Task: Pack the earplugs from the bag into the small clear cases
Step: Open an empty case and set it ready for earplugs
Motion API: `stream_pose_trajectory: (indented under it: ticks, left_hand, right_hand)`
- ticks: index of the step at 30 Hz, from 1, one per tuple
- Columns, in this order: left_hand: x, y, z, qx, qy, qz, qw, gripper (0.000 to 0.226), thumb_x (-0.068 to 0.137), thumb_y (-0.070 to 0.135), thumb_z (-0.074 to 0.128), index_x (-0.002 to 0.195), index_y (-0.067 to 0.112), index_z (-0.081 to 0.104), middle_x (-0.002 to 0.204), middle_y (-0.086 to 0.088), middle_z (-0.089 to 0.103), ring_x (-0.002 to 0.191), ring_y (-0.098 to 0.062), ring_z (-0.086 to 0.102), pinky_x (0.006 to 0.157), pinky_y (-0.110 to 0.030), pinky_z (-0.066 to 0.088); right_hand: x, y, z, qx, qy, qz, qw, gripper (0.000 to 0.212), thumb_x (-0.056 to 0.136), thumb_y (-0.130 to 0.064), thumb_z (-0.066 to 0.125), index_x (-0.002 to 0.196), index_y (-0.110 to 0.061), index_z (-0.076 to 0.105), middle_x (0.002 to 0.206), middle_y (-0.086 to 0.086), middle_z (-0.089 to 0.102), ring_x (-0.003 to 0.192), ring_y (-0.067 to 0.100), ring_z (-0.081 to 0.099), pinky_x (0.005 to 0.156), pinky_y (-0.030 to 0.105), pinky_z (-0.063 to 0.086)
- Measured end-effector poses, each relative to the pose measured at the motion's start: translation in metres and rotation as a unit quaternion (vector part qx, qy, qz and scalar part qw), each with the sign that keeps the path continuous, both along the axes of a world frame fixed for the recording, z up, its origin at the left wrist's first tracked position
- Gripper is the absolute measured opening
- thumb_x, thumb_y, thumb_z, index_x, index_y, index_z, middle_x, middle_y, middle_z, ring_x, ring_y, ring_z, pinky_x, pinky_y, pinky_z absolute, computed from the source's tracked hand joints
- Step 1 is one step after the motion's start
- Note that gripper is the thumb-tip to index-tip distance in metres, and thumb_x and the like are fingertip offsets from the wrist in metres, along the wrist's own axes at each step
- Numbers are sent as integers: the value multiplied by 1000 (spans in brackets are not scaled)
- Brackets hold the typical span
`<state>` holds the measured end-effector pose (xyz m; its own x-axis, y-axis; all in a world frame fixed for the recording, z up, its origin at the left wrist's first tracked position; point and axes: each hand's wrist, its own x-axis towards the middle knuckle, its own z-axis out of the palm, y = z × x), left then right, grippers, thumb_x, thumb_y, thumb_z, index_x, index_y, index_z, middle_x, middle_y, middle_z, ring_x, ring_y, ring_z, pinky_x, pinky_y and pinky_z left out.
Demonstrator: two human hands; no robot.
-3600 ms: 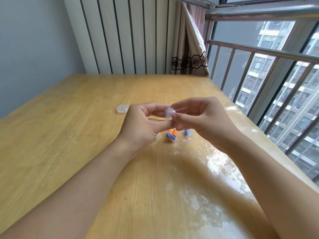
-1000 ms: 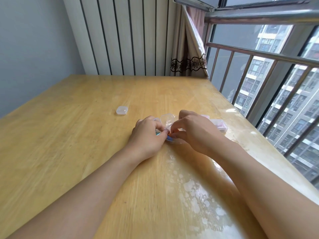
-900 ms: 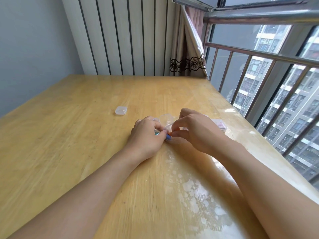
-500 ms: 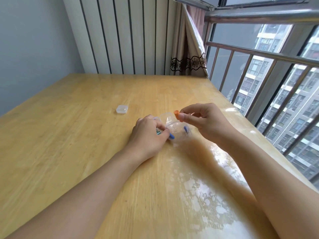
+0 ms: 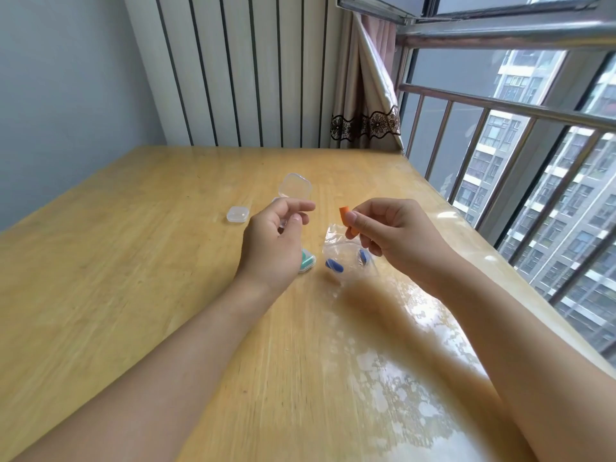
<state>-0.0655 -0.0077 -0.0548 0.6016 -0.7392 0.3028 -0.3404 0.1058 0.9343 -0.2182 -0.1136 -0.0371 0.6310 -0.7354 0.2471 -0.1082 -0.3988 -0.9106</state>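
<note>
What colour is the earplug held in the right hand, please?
Orange; the head view shows the earplug pinched.

Wooden table [image 5: 133,295], glossy, light-reflecting at the side right of the fingers. Ribbed white wall panel [image 5: 250,71] beyond the fingers. Plain grey wall [image 5: 66,95], far left. Beige curtain [image 5: 363,105] with dark lace band. Metal window railing [image 5: 500,108], apartment buildings [image 5: 550,195] outside.
</note>
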Motion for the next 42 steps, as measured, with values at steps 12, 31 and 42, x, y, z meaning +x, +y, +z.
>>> stream_pose_trajectory:
  ticks: [12, 31, 42]
  left_hand:
    - [-22, 0, 3, -4, 116, -140, 983, 35, 106, 10, 38, 104, 27, 69, 88, -3, 67, 84, -17, 54, 67, -25, 43]
    - [-19, 1, 0, 16, 25, -156, 987, 33, 109, 22, 35, 140, 25, 47, 103, -1, 57, 81, -11, 55, 67, -19, 49]
    - [-17, 2, 5, -24, 103, -100, 989, 20, 101, 14, 58, 113, 15, 74, 101, -14, 76, 77, -16, 73, 70, -23, 59]
  right_hand:
    - [9, 21, 2, 110, -78, 65, 989, 30, 94, -22, 69, 88, 7, 69, 59, 11, 51, 52, 17, 41, 49, 23, 34]
    - [6, 20, 6, 126, -39, 7, 991, 30, 93, -25, 71, 86, 4, 71, 53, -1, 54, 55, 18, 43, 54, 27, 36]
    - [5, 23, 7, -93, 25, -57, 994, 27, 88, -28, 78, 70, -8, 70, 52, 3, 65, 43, 8, 49, 45, 19, 39]
